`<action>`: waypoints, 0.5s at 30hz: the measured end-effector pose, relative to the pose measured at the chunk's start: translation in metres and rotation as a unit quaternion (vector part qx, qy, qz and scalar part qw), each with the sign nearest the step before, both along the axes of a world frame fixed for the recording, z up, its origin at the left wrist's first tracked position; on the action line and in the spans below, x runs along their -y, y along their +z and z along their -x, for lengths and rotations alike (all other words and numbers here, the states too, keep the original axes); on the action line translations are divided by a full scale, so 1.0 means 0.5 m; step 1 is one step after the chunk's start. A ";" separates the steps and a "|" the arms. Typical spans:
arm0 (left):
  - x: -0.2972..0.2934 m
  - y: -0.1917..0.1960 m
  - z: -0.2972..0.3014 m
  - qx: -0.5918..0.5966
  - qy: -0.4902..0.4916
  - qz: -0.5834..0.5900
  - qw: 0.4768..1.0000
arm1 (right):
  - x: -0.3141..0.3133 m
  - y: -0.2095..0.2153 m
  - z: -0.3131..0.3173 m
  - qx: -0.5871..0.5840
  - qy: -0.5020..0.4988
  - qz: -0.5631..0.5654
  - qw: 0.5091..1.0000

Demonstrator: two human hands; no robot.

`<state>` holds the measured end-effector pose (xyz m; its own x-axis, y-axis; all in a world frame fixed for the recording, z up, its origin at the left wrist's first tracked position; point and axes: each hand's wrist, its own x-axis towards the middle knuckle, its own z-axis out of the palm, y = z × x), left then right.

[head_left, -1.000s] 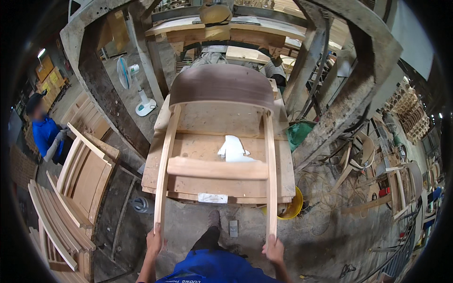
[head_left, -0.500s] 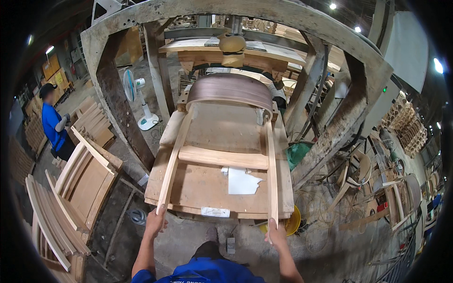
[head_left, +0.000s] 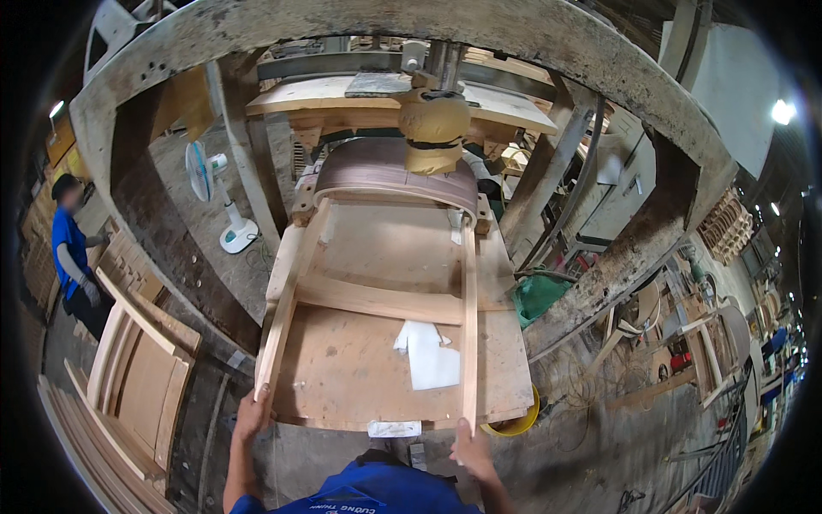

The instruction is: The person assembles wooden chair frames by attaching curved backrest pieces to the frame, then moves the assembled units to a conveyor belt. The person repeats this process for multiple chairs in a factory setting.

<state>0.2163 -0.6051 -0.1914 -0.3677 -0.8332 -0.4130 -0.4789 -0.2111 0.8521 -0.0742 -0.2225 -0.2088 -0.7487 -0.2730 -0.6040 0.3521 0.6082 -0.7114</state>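
Observation:
A pale wooden chair frame (head_left: pixel 377 300) lies on a flat wooden board (head_left: pixel 342 373). It has two long side legs, a crossbar between them, and a wide curved dark-brown band (head_left: pixel 360 171) at its far end. My left hand (head_left: pixel 253 411) is closed round the near end of the left leg (head_left: pixel 287 308). Around the near end of the right leg (head_left: pixel 469 343), my right hand (head_left: pixel 473 450) is closed too. A torn white sheet (head_left: pixel 434 364) sits on the board against the right leg. Above the band hangs a tan, wrapped press block (head_left: pixel 434 128), hiding part of it.
A heavy, worn machine frame (head_left: pixel 342 26) arches over the board. Curved wooden parts (head_left: pixel 128 377) are stacked at the left, near a person in blue (head_left: pixel 73 248) and a standing fan (head_left: pixel 218 197). A yellow bucket (head_left: pixel 518 415) and green bag (head_left: pixel 539 295) stand at the right.
The chair frame has shifted left on the board, its right leg now meeting the white sheet. My view has moved closer, and the press block now overlaps the band. Both hands keep their hold.

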 end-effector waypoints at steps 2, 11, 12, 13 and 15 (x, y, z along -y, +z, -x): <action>-0.009 -0.021 0.014 0.010 -0.004 -0.045 0.999 | 0.006 -0.004 0.054 -0.003 -0.021 0.001 1.000; -0.041 -0.043 0.153 -0.022 0.005 -0.080 0.997 | 0.034 0.020 0.255 -0.022 -0.018 -0.001 1.000; -0.038 -0.042 0.149 -0.028 0.009 -0.083 0.996 | 0.044 0.024 0.253 -0.015 -0.013 0.001 1.000; -0.035 -0.041 0.148 -0.034 0.013 -0.085 0.996 | 0.051 0.030 0.251 -0.014 -0.014 0.016 1.000; -0.035 -0.036 0.144 -0.034 0.016 -0.097 0.995 | 0.056 0.037 0.242 -0.011 -0.020 0.043 0.999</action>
<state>0.1442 -0.5874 -0.2092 -0.3757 -0.7522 -0.5413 -0.4119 -0.3877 0.8246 -0.1952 -0.2505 -0.1900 -0.7727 -0.2938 -0.5627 0.3583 0.5299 -0.7687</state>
